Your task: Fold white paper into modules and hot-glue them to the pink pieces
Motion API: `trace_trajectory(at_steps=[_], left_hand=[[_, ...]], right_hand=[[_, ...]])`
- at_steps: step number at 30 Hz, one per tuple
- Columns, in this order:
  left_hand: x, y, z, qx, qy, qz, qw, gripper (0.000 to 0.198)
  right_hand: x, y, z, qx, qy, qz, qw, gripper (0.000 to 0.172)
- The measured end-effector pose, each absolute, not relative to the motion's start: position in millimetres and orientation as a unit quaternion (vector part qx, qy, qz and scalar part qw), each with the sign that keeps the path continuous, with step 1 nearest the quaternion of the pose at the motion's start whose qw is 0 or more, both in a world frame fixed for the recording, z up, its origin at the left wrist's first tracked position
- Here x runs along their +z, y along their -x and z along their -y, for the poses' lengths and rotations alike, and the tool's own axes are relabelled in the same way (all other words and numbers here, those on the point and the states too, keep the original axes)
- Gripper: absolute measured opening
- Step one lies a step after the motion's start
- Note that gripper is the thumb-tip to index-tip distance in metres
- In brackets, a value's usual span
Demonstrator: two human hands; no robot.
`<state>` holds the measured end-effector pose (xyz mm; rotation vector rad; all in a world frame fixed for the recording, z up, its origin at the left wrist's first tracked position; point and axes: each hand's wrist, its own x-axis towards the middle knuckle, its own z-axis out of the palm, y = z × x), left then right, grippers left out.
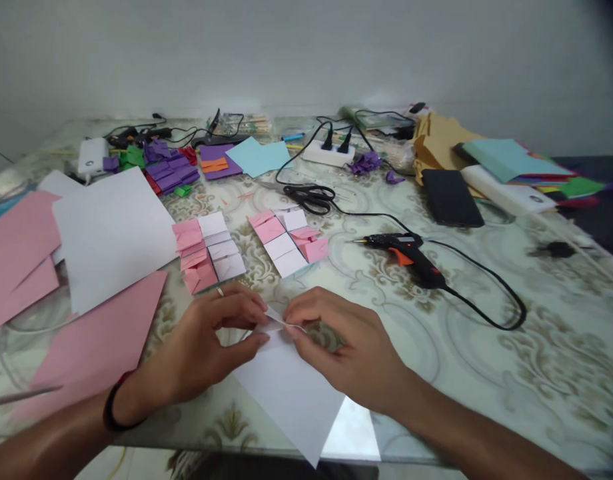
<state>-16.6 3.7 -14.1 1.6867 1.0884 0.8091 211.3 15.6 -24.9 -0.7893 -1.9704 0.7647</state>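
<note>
A white sheet of paper [296, 393] lies near the table's front edge, one corner hanging past it. My left hand [206, 340] pinches the folded far edge of this sheet between thumb and fingers. Close beside it, my right hand [341, 340] grips the same fold, its thumb and fingertips pressed together. Just beyond my hands sit two flat groups of folded pink and white paper pieces, one on the left [209, 252] and one on the right [288, 241]. The underside of the fold is hidden by my fingers.
A black glue gun [411, 257] with a looping cord lies to the right. Black scissors [311, 198], a power strip [329, 153] and a phone [451, 198] are farther back. Large white paper [114, 237] and pink paper [94, 347] cover the left side.
</note>
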Motion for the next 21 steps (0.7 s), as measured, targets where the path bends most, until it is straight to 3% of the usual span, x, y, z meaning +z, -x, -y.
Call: trace_trajectory(at_steps=[5, 10, 21], left_hand=[[-15.1, 14.5, -2.1, 0.351, -0.774, -0.432, 0.302, 0.018], [-18.1, 13.7, 1.1, 0.353, -0.815, -0.41, 0.206, 0.017], [-15.2, 11.6, 4.0, 0.334, -0.846, -0.366, 0.194, 0.018]], right_hand=[[-26.2, -212.4, -14.4, 0.304, 0.345, 0.79, 0.404, 0.011], [-29.4, -211.7, -15.5, 0.228, 0.299, 0.841, 0.389, 0.014], [-32.1, -206.4, -15.4, 0.216, 0.273, 0.843, 0.409, 0.012]])
